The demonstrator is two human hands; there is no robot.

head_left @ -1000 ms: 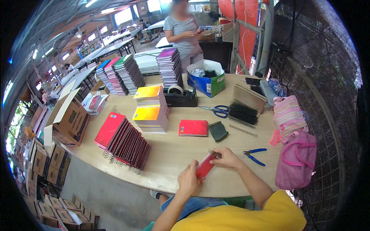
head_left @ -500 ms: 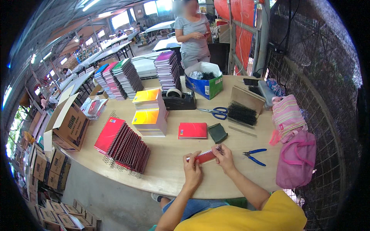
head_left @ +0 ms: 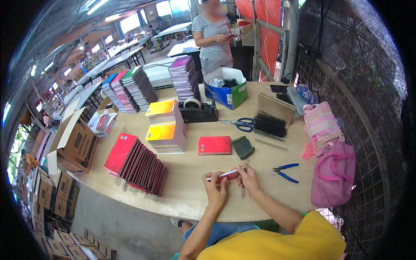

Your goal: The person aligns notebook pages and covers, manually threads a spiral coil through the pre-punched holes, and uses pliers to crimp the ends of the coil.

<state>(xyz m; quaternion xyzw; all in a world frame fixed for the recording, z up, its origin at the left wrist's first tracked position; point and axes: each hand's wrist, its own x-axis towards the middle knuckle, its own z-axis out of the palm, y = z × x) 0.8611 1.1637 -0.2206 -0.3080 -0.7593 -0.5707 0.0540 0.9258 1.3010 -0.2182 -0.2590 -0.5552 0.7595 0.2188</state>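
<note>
two hands, left hand (head_left: 215, 188) and right hand (head_left: 248, 180), both clamped on a red notebook (head_left: 227, 175)

Tabletop (head_left: 186, 190), rounded, pale wood. On it: a slanted row of red spiral notebooks (head_left: 138, 164) at the left; two stacks of yellow-orange notebooks (head_left: 165, 125) near the centre; a single red notebook (head_left: 215, 145) lying flat, with a dark green pad (head_left: 243, 147) just beside it; blue-handled pliers (head_left: 284, 171); blue-handled scissors (head_left: 241, 124); a black tape dispenser (head_left: 197, 112); a heap of black binding combs (head_left: 269, 124); a blue and green box (head_left: 225, 91); leaning rows of mixed-colour notebooks (head_left: 130, 89) and a tall purple stack (head_left: 184, 77) at the far edge. A striped pink bag (head_left: 321, 125) and a pink bag (head_left: 333, 173) sit at the right edge. An open cardboard carton (head_left: 73, 141) stands left of the tabletop. A person in a striped shirt (head_left: 213, 41) stands beyond.
</note>
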